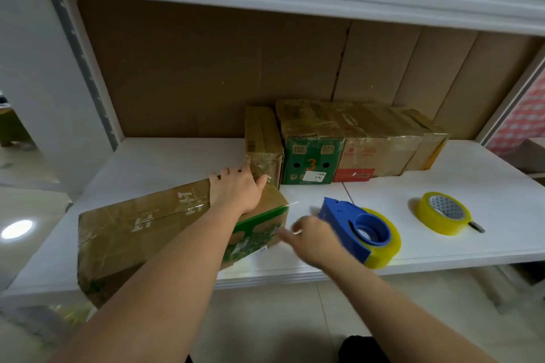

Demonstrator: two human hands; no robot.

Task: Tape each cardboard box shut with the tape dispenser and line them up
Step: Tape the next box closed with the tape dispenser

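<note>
A white shelf board (182, 156) carries all the things, with a brown cardboard backing (206, 68) behind it.

At the front left part of the shelf lies a large cardboard box (141, 233), turned at an angle, and one corner hangs over the front edge. Its top shows white characters that I cannot read, and its right side is green with a picture. The left hand (237, 190) lies flat on the far right end of this box top, with the fingers spread wide and straight; the fingertips reach to the narrow box behind.

The right hand (312, 240) is blurred, just beside the right side of the large box. Its fingers seem to pinch a thin strip of clear tape (290, 205), but I cannot tell this surely. The hand is touching or very near the blue tape dispenser (354, 224), which rests on the shelf near the front edge and holds a yellowish roll.

At the back, four boxes stand in a row, touching each other: a narrow brown box (262, 138), a green box (309, 156) with an orange "3" and a white label reading "78 4", a box with a red band (362, 156) along its bottom, and a plain brown box (424, 141) at the right end.

A spare roll of yellow tape (442, 214) lies flat to the right of the dispenser, well apart from the boxes.
</note>
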